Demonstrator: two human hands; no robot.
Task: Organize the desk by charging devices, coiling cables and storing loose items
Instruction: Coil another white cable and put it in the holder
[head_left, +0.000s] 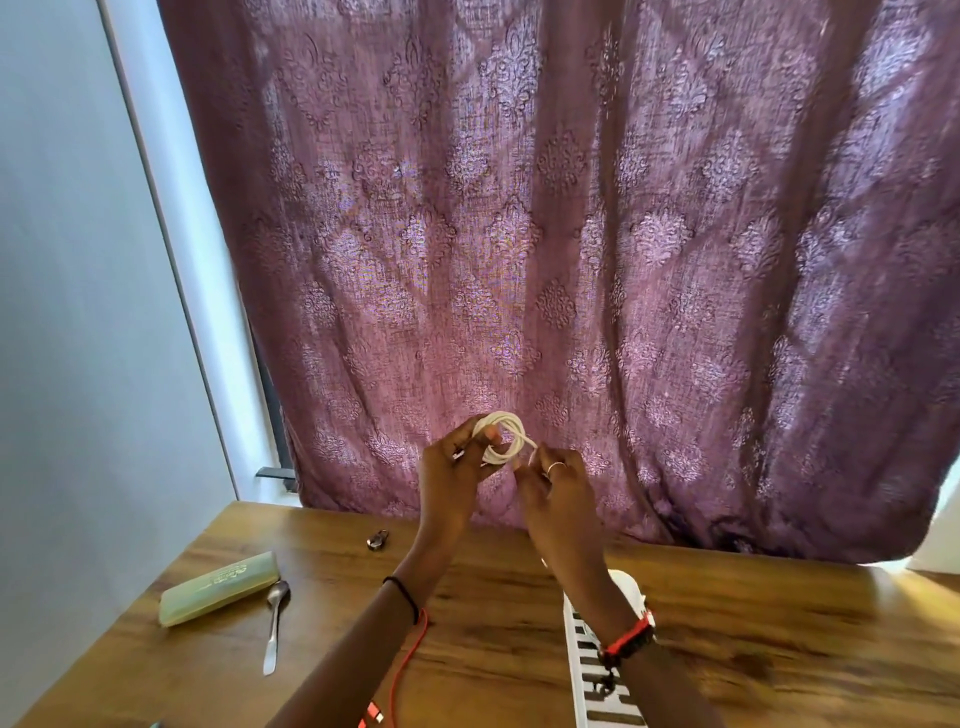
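Note:
A white cable (503, 437) wound into a small coil is held up in front of the curtain, above the wooden desk (727, 634). My left hand (451, 475) grips the coil with its thumb through the loops. My right hand (555, 488) pinches the cable's loose end just right of the coil. A red cable (402, 670) trails over the desk under my left forearm, with its plug (371, 716) at the bottom edge of the view.
A pale green case (218, 587) and a metal spoon (275, 626) lie on the desk's left side. A small dark metal object (377, 539) sits near the back edge. A white slotted basket (602, 670) stands under my right forearm. A purple curtain (571, 234) hangs behind.

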